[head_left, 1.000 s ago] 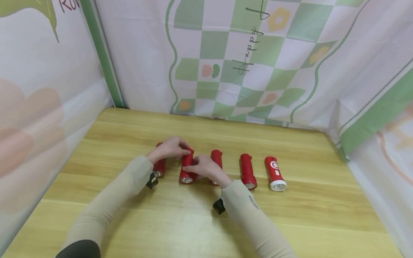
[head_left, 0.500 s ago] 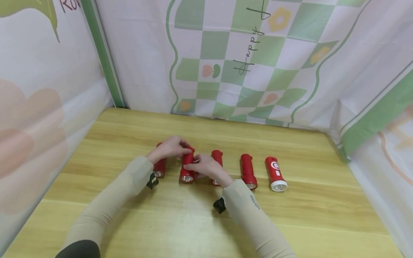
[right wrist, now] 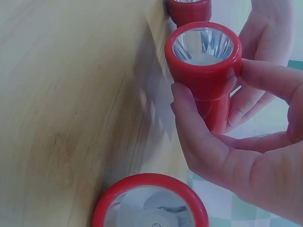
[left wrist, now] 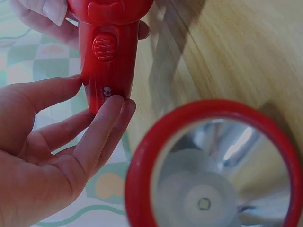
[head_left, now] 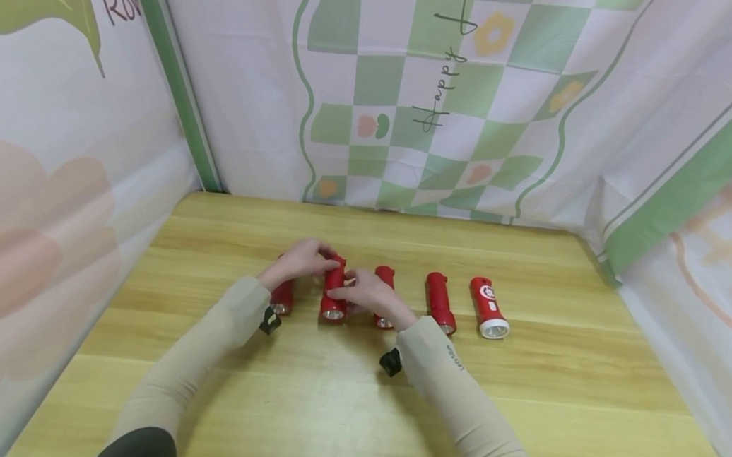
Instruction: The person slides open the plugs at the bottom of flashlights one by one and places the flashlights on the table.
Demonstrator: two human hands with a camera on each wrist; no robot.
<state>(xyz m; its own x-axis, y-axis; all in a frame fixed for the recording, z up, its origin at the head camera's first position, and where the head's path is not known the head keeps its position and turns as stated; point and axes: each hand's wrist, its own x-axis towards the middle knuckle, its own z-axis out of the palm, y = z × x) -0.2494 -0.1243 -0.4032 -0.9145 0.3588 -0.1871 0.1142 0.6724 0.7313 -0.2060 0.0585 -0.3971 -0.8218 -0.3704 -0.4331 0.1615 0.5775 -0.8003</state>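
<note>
A red flashlight [head_left: 334, 290], second from the left in a row, lies between both hands with its clear lens end toward the person. My left hand [head_left: 303, 259] pinches its narrow tail end. From the right, my right hand [head_left: 368, 292] grips it near the wide head. In the left wrist view, the left thumb and fingers [left wrist: 109, 123] close on the tail, and a ribbed switch [left wrist: 105, 47] shows on the body. The right wrist view has the right thumb and fingers around the flashlight's head [right wrist: 203, 80]. Partly hidden under the left wrist is another red flashlight [head_left: 282, 297].
Right of the hands lie a red flashlight [head_left: 385, 279] partly covered by the right hand, another red one [head_left: 440, 301], and a red one with a white rim and white print [head_left: 487, 304]. The wooden table [head_left: 302, 408] meets patterned cloth [head_left: 409, 161] at its back and sides.
The held flashlight and both hands have shifted very slightly toward the back and right. Both hands keep their hold, and the other flashlights stay put.
</note>
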